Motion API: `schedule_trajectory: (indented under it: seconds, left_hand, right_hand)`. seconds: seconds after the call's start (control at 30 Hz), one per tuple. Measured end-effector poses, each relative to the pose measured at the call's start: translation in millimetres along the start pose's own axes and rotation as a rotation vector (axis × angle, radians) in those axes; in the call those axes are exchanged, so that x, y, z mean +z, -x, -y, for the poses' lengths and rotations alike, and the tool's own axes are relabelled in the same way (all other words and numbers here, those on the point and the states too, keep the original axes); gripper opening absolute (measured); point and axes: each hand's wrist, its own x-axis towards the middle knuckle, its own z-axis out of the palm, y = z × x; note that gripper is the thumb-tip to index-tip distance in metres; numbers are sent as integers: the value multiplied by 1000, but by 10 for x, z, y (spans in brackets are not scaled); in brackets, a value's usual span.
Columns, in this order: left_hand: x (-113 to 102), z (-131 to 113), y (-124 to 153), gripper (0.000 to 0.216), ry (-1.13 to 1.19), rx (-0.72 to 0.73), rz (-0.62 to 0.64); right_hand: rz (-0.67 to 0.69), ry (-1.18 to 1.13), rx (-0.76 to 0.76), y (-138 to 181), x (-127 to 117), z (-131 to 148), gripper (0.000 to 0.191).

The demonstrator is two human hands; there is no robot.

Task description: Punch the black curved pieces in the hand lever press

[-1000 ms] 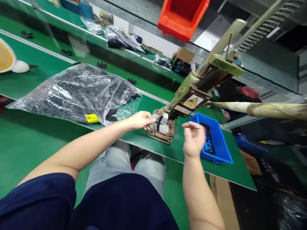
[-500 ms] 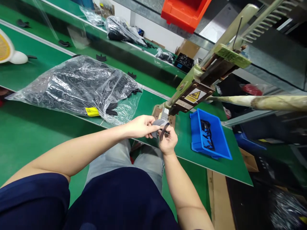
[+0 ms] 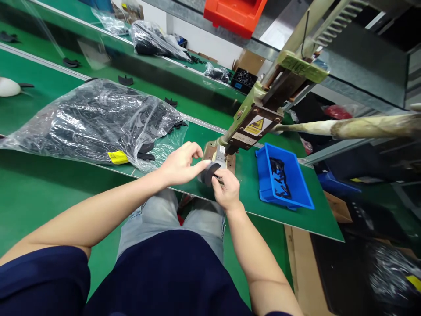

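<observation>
Between my hands is a curved dark plastic piece (image 3: pixel 209 174), in front of the base of a hand press (image 3: pixel 256 118). My right hand (image 3: pixel 227 189) grips its right side between thumb and fingers. My left hand (image 3: pixel 184 165) is open at its left, with the thumb stretched towards the piece's upper edge; whether the thumb touches it I cannot tell. A clear plastic bag (image 3: pixel 98 118) full of similar dark pieces lies to the left on the green bench.
A blue bin (image 3: pixel 305 188) with black parts stands right of the press. The press lever (image 3: pixel 329 128) sticks out to the right. Several dark curved pieces, one of them a loose piece (image 3: pixel 125 80), lie on the green belt behind. An orange bin (image 3: pixel 235 17) sits on the shelf above.
My left hand has let go of the piece, its fingers spreading and shifting left. My right hand keeps hold of the piece, which has turned. The view has shifted slightly.
</observation>
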Motion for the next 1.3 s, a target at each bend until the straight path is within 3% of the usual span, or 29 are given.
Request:
schedule_trajectory:
  seconds: [0.07, 0.17, 0.33, 0.47, 0.6, 0.63, 0.7, 0.83, 0.93, 1.03, 1.17, 1.3]
  left_hand:
    - [17, -32, 12, 28, -91, 102, 18]
    - [75, -24, -20, 35, -105, 108, 112]
    - [137, 62, -101, 41, 14, -31, 185]
    - [151, 74, -100, 41, 258, -127, 116]
    - [156, 150, -124, 50, 532, -302, 378]
    - [150, 206, -154, 50, 554, -323, 393]
    - [131, 365, -260, 49, 552, -353, 295]
    - [140, 757, -658, 41, 460, -510, -12]
    - [248, 954, -1102, 35, 436, -681, -152]
    - [371, 1003, -1646, 29, 446, -733, -192]
    - [385, 938, -2341, 22, 484, -654, -231]
    - [328, 946, -2568, 19, 463, -606, -226]
  right_hand:
    - [6, 9, -8, 7, 4, 0, 15]
    - [18, 10, -13, 23, 6, 16, 14]
    - [6, -9, -1, 68, -1, 34, 14]
    - [-51, -36, 24, 81, 5, 18, 12]
    - [-54, -66, 47, 65, 5, -33, 15]
    - [-53, -71, 61, 70, -3, -52, 20]
    - [-63, -78, 100, 104, -41, -96, 30]
    - [-91, -90, 148, 268, -222, -172, 26]
    - [-121, -88, 160, 425, -443, -217, 25]
    - [-151, -46, 199, 568, -715, -291, 25]
    - [-196, 77, 311, 698, -1142, -478, 19]
    - [-226, 263, 431, 703, -1675, -892, 26]
